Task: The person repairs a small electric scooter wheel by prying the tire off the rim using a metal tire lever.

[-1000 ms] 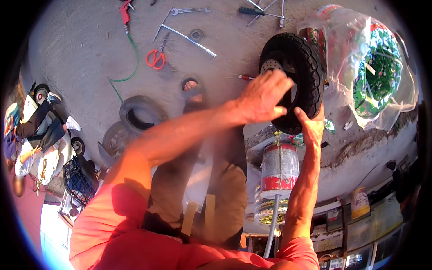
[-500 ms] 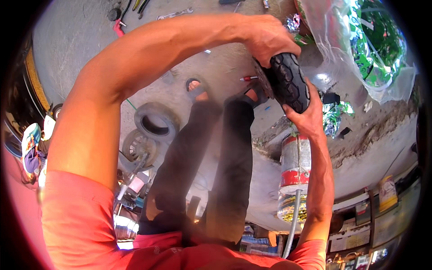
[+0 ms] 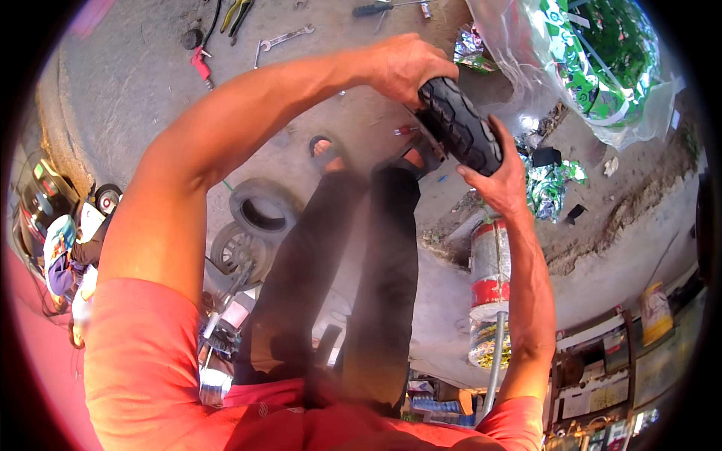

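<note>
A small black tyre [image 3: 460, 126] with chunky block tread is held up in front of me, tilted, its tread facing me. A thin dark disc-like edge shows along its left side; I cannot make out what it belongs to. My left hand [image 3: 410, 66] grips the tyre's far upper end, fingers curled over the rim and partly hidden. On the near lower right side my right hand [image 3: 500, 171] clasps it, thumb toward the tread and fingers around the outer side. Below the tyre, a red-handled tool [image 3: 406, 131] lies on the ground near my sandalled foot.
On the ground lie a worn tyre [image 3: 263, 207], a bare wheel rim [image 3: 239, 246], a spanner [image 3: 287, 36], pliers [image 3: 239, 16], a red air gun [image 3: 200, 65] and a screwdriver [image 3: 372, 9]. A clear plastic bag [image 3: 617, 124] stands far right, a red-and-white drum [image 3: 490, 263] nearer. Another person [image 3: 64, 259] is at left.
The tyre and both my hands have shifted left in the picture, and the tyre leans further over. My grip on it stays the same. The view has moved slightly, showing more ground tools.
</note>
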A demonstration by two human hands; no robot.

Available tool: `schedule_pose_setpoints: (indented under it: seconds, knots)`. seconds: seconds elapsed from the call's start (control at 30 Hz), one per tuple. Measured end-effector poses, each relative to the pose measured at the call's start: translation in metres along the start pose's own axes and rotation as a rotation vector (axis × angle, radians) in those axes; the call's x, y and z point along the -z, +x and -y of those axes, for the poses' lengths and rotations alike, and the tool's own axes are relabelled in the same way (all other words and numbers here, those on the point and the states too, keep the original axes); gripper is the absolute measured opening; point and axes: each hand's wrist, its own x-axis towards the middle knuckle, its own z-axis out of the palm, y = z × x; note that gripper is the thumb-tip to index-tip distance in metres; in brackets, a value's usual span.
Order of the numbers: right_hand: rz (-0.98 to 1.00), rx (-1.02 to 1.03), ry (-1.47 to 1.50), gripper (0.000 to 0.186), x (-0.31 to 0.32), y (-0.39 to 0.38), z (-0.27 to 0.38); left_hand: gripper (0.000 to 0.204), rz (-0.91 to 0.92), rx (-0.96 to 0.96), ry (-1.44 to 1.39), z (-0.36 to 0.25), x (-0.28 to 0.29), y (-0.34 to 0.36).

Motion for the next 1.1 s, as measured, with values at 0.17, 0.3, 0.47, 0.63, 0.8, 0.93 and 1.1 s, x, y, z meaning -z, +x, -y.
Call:
schedule_pose_setpoints:
  seconds: [0.17,0.3,0.47,0.63,0.8,0.93,1.1]
  knots:
    - [-0.097,-0.032,-0.059,0.096,0.003,0.000,-0.038,0.052,-0.086,0.055,-0.235,0.042,0.009,-0.014]
    - [-0.136,-0.001,-0.074,0.082,0.006,0.017,-0.035,0.059,0.014,0.097,-0.197,0.051,0.030,-0.010]
    - [-0.096,-0.010,-0.135,0.064,0.001,0.028,-0.016,0.059,0.002,0.096,-0.181,0.050,0.031,-0.024]
    - [-0.145,0.005,-0.140,0.054,-0.005,0.021,-0.013,0.060,-0.001,0.085,-0.129,0.054,0.021,-0.030]
    - [-0.133,0.040,-0.171,0.058,-0.013,0.007,-0.004,0.072,0.016,0.181,-0.017,0.041,0.014,-0.056]
    - [-0.114,0.161,-0.161,0.066,-0.028,-0.010,-0.011,0.076,0.090,0.181,0.060,0.046,0.013,-0.088]
    - [-0.107,0.349,-0.159,0.065,-0.046,-0.039,-0.040,0.086,0.081,0.010,0.060,0.038,-0.024,-0.103]
